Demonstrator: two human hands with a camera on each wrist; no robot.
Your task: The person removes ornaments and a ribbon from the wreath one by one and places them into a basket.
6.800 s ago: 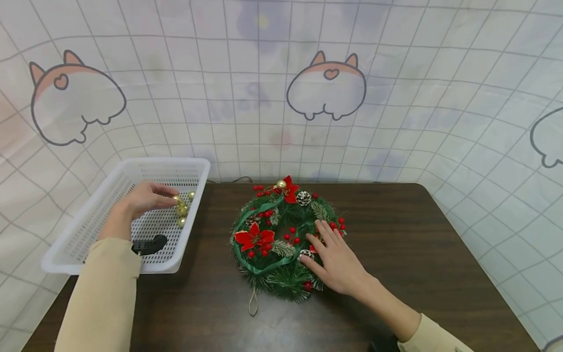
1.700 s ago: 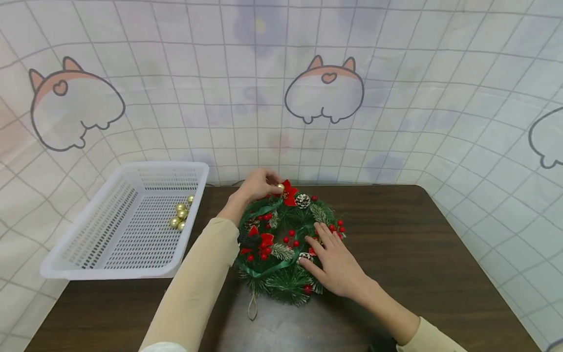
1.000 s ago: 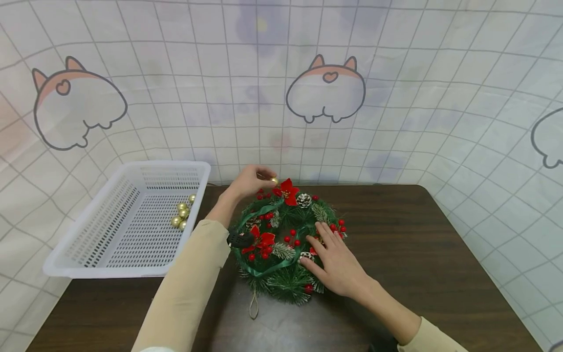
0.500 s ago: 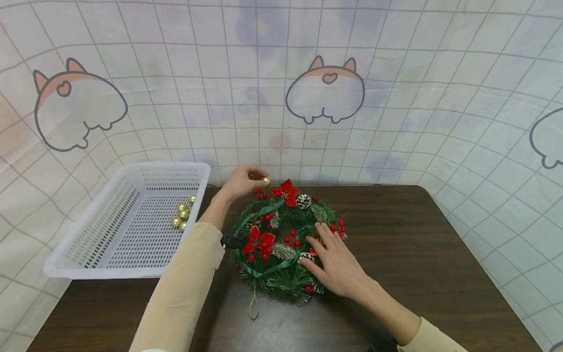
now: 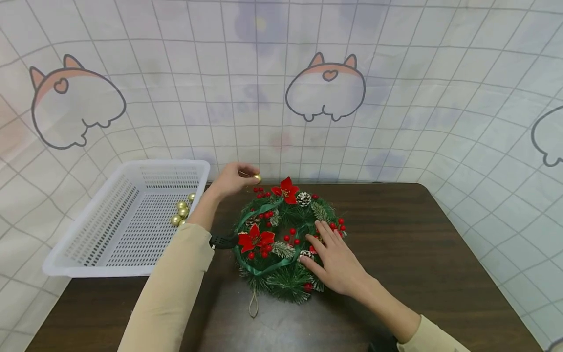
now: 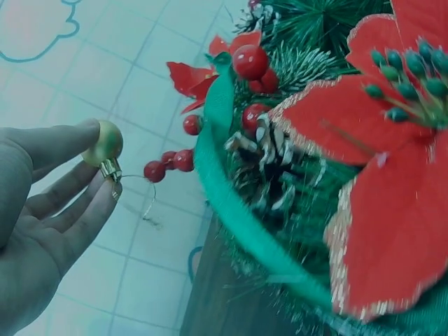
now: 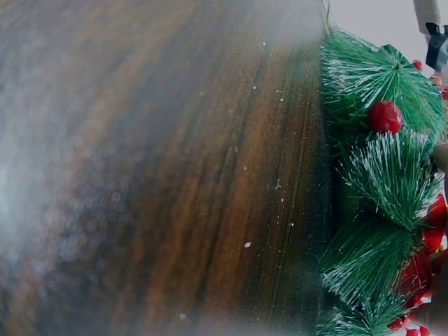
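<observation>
My left hand (image 5: pixel 230 180) pinches a small gold Christmas bauble (image 5: pixel 257 178) between thumb and fingers, above the far-left edge of a green Christmas wreath (image 5: pixel 288 281). In the left wrist view, the bauble (image 6: pixel 105 143) has a gold cap and a thin wire trailing toward red berries (image 6: pixel 168 162); whether the wire touches them I cannot tell. My right hand (image 5: pixel 336 261) rests on the right side of the wreath, fingers spread and fairly straight. Red poinsettias (image 5: pixel 255 239), pinecones (image 5: pixel 303 199) and a green ribbon (image 5: pixel 268 268) decorate the wreath, which lies flat.
A white perforated basket (image 5: pixel 110 271) stands on the left, with several gold baubles (image 5: pixel 182 210) along its right side. The dark wooden table (image 5: pixel 409 234) carries both. A patterned curtain (image 5: pixel 396 98) hangs behind, and a twine loop (image 5: pixel 253 305) extends from the wreath's near edge.
Earlier my left hand was in the basket, then it gripped the gold bauble at the wreath's top. The bauble has come away and moved left with the hand. My right hand has stayed put.
</observation>
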